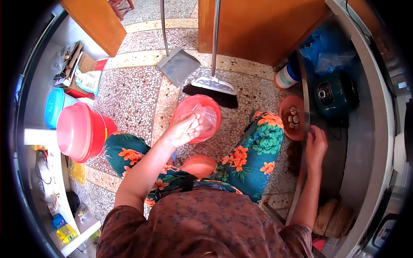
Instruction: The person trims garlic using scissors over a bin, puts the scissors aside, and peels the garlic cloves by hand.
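My left hand (186,130) is turned palm up over a red plastic basin (177,112). Its fingers curl around a small pale piece that looks like a garlic clove. A clear plastic bag (209,118) lies in the basin just beyond the fingers. On the right, my right hand (316,145) is at the metal cabinet edge with its fingers loosely bent and apart; nothing shows in them. Near it stands an orange-red bowl (286,112) with several garlic bulbs (293,118) inside. Between my knees is another reddish plastic container (198,165), partly hidden by my clothes.
Ahead are a grey dustpan (178,65) and a broom (215,88). A lidded red bucket (77,131) and a blue-lidded tub (54,107) stand at left. A white-and-blue bucket (286,77) is at right, near a dark green appliance (335,95) inside the cabinet.
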The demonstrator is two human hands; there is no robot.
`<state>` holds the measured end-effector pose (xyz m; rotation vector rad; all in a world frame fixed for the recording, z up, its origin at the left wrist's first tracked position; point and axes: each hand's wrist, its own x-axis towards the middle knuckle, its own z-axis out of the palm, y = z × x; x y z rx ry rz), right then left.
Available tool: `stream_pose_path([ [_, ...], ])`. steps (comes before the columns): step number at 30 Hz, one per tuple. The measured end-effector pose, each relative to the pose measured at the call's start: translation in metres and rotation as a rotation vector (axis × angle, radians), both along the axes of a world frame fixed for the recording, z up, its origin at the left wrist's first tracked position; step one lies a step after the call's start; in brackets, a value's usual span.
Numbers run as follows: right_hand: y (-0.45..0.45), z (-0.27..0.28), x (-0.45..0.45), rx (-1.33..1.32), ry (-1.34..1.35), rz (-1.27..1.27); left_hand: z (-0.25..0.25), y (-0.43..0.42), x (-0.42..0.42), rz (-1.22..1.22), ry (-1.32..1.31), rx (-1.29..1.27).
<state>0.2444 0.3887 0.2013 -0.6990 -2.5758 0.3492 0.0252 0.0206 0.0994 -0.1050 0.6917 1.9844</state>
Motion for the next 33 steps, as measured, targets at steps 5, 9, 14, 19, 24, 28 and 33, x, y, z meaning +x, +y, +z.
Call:
stream_pose_path([
  [5, -0.128, -0.005, -0.083, -0.542, 0.184, 0.436, -0.002, -0.002, 0.000, -0.053, 0.082, 0.031],
  [9, -0.193, -0.046, -0.132, -0.935, 0.142, 0.637, -0.004, -0.010, -0.003, -0.048, 0.167, 0.004],
  [14, -0.217, -0.075, -0.168, -1.140, 0.068, 0.661, 0.001, -0.011, -0.003, 0.063, 0.215, -0.053],
  [19, -0.224, -0.093, -0.173, -1.216, 0.132, 0.637, -0.011, -0.013, -0.005, 0.100, 0.266, -0.002],
  [24, -0.225, -0.084, -0.168, -1.099, 0.108, 0.620, -0.009, -0.013, -0.007, 0.066, 0.290, -0.123],
  [28, -0.224, -0.088, -0.169, -1.071, 0.159, 0.601, -0.011, -0.012, -0.007, 0.052, 0.284, -0.164],
  [33, -0.226, -0.098, -0.170, -0.814, 0.202, 0.502, -0.007, -0.005, -0.003, 0.074, 0.259, -0.245],
])
